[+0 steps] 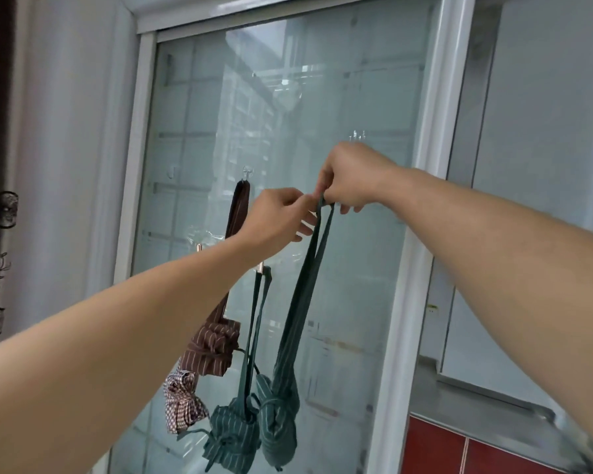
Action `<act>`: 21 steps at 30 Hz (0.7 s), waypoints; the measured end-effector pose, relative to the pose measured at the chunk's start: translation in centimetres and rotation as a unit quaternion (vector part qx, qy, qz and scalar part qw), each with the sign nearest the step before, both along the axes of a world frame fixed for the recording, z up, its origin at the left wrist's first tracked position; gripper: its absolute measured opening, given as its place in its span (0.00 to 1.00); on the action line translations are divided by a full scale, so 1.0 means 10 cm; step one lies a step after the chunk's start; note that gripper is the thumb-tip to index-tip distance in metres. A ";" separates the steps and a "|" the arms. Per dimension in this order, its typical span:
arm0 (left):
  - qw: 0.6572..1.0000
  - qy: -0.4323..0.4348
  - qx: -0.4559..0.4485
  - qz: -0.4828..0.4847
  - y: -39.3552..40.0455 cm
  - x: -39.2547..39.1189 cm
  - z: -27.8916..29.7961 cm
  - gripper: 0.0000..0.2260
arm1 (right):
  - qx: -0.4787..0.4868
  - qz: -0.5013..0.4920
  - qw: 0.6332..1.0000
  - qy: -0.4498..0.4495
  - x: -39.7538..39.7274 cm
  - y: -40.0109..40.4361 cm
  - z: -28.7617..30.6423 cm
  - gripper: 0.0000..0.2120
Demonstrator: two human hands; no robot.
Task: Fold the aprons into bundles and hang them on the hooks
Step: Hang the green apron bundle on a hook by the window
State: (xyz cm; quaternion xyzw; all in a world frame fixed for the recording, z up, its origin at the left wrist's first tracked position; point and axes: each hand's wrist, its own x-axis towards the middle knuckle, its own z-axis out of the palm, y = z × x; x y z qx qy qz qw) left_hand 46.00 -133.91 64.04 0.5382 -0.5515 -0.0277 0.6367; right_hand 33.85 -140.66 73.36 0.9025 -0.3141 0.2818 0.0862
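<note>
While both arms reach up, right hand (351, 176) and left hand (276, 220) pinch the green strap (317, 241).

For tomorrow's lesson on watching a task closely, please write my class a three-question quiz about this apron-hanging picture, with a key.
1. True or false: the brown striped apron bundle already hangs from a hook on the glass door.
2. Which apron bundle do the hands hold up by its strap? A. the checked one B. a green striped one C. the brown one
3. Fill in: the clear hook just above the right hand carries ____.

Key
1. True.
2. B: the right hand and the left hand pinch the strap loop of the green striped bundle.
3. Nothing.
</note>
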 end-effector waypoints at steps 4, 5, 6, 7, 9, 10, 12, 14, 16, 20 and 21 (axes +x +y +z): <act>0.997 -0.056 -0.012 0.044 -0.10 0.01 0.04 0.05 | -0.007 -0.021 0.999 -0.031 -0.02 0.01 0.15 0.06; 0.997 -0.052 -0.018 0.054 -0.13 0.02 0.07 0.04 | -0.009 -0.025 0.999 -0.035 -0.03 0.02 0.19 0.06; 0.997 -0.045 -0.024 0.061 -0.16 0.02 0.11 0.03 | -0.012 -0.028 0.999 -0.041 -0.04 0.04 0.21 0.06; 0.997 -0.037 -0.029 0.065 -0.19 0.02 0.16 0.03 | -0.017 -0.031 0.998 -0.047 -0.07 0.05 0.25 0.06; 0.996 -0.031 -0.034 0.075 -0.24 -0.01 0.24 0.05 | -0.028 -0.040 0.998 -0.043 -0.11 0.06 0.31 0.08; 0.996 -0.031 -0.035 0.081 -0.27 -0.03 0.27 0.06 | -0.031 -0.044 0.998 -0.041 -0.13 0.06 0.33 0.08; 0.994 -0.033 -0.038 0.096 -0.33 -0.06 0.32 0.08 | -0.031 -0.048 0.997 -0.049 -0.18 0.04 0.36 0.08; 0.992 -0.039 -0.033 0.114 -0.37 -0.08 0.34 0.07 | -0.043 -0.056 0.995 -0.065 -0.21 0.02 0.37 0.08; 0.991 -0.042 -0.020 0.127 -0.41 -0.08 0.32 0.06 | -0.064 -0.064 0.993 -0.076 -0.22 -0.01 0.33 0.07; 0.991 -0.042 -0.015 0.124 -0.45 -0.06 0.29 0.08 | -0.087 -0.057 0.992 -0.073 -0.21 -0.04 0.26 0.04; 0.992 -0.040 -0.015 0.120 -0.47 -0.05 0.28 0.08 | -0.087 -0.061 0.993 -0.061 -0.22 -0.04 0.27 0.04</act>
